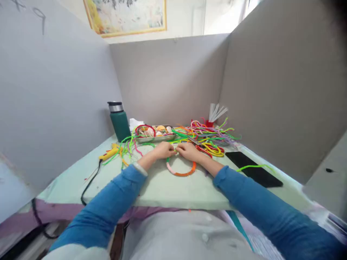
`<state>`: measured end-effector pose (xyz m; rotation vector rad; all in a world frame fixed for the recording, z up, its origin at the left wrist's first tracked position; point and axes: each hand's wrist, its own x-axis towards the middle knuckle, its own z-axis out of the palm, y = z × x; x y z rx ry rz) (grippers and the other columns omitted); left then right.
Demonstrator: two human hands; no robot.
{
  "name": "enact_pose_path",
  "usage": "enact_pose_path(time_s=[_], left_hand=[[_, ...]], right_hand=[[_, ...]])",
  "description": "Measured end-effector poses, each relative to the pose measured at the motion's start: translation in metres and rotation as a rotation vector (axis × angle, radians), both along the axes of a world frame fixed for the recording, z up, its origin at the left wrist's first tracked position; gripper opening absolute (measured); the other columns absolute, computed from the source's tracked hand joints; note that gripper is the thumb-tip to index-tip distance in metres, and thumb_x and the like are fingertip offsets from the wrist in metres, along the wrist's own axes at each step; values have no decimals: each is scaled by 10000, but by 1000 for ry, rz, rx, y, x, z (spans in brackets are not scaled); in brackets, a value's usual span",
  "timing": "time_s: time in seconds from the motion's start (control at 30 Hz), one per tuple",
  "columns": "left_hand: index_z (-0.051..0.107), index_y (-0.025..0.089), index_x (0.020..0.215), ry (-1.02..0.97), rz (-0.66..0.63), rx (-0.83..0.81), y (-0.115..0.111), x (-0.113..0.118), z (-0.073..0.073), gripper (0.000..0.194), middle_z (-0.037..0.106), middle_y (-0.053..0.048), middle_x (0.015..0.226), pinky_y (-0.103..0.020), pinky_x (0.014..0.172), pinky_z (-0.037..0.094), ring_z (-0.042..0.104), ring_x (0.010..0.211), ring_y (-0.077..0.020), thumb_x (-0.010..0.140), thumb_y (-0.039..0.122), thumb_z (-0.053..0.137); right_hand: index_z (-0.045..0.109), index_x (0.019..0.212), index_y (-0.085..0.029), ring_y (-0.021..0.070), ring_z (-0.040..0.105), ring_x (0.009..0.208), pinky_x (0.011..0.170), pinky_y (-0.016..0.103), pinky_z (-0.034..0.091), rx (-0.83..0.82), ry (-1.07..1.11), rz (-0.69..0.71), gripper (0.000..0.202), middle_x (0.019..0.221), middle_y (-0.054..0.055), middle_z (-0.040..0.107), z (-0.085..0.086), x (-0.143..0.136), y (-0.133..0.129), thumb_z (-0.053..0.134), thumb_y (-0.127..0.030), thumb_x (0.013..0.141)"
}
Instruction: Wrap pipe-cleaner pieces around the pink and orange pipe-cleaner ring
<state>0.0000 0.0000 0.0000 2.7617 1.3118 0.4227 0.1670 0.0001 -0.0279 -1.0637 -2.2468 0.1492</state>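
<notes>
Ring (184,174) of coloured stems lies on the desk (165,196), its far edge pinched by the left hand (162,150) and right hand (189,151), held close together seemingly to steady that spot, with loose stems (207,130) within reach beyond.

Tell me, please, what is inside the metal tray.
The tray holds pale, shell-like pieces and an orange one, with a red ring over its left end. What lies beneath them is covered.
</notes>
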Motion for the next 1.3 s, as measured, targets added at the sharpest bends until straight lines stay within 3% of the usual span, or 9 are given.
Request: enact_pose_path(time_s=[0.37, 0.6, 1.3], left_hand=[[609, 103, 586, -43, -4, -4, 2, 2, -1, 351, 550, 2, 517, -201, 473, 239, 392, 479, -72, 737, 370, 437], [627, 137, 868, -150, 38, 51, 1, 2, 0, 309, 632, -27, 705, -196, 535, 333, 512, 600, -115, 719, 366, 482], [617, 136, 762, -198, 43, 109, 7, 1, -3, 284, 630, -24, 700, -203, 534, 334, 506, 595, -110, 709, 391, 505]], right_hand=[[556, 579, -137, 94, 424, 530, 513, 208, 272, -46, 73, -17, 299, 582, 17, 563, 2, 2, -2, 403, -282, 793], [558, 581, -141, 91, 434, 511, 504, 209, 270, -74, 131, -13, 339, 554, 4, 547, 3, 2, -3, 383, -328, 803], [554, 589, -137, 81, 454, 512, 513, 198, 288, -76, 191, -3, 339, 541, -8, 545, 0, 3, 1, 388, -342, 802]])
